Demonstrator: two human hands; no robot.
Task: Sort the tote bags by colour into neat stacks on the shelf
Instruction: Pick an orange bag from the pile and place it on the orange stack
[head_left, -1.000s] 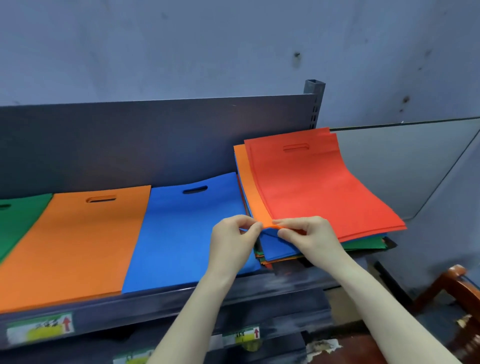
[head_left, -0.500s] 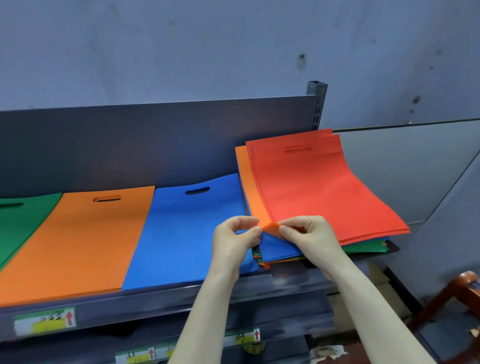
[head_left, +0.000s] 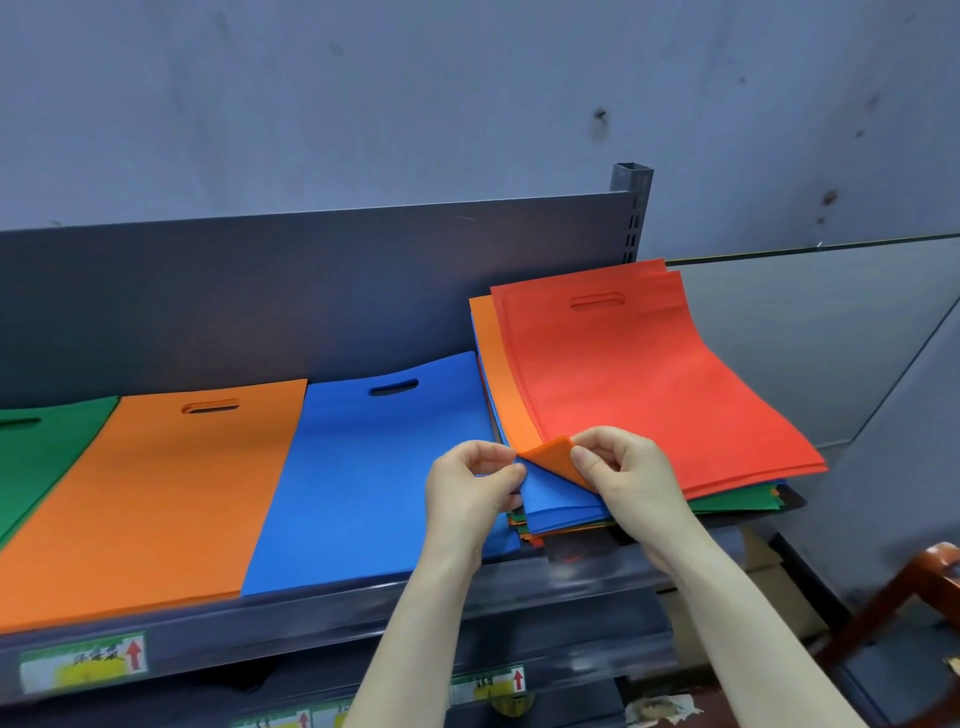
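**Both hands working a corner of the mixed pile**

Right hand (head_left: 623, 467) pinches the peeled-up near-left corner of the flat orange fabric tote bag (head_left: 498, 374), second from top under the red tote bags (head_left: 649, 374). Left hand (head_left: 467, 478) is curled, fingertips on the blue bag (head_left: 556, 493) beneath. I read this as separating one orange bag. Next: slide it free and move it left to the orange stack (head_left: 156, 499) without dragging the reds.

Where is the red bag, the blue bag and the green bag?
red bag (head_left: 644, 384), head view, middle of its top face
blue bag (head_left: 374, 478), head view, middle of its face
green bag (head_left: 47, 441), head view, its visible part at the left edge
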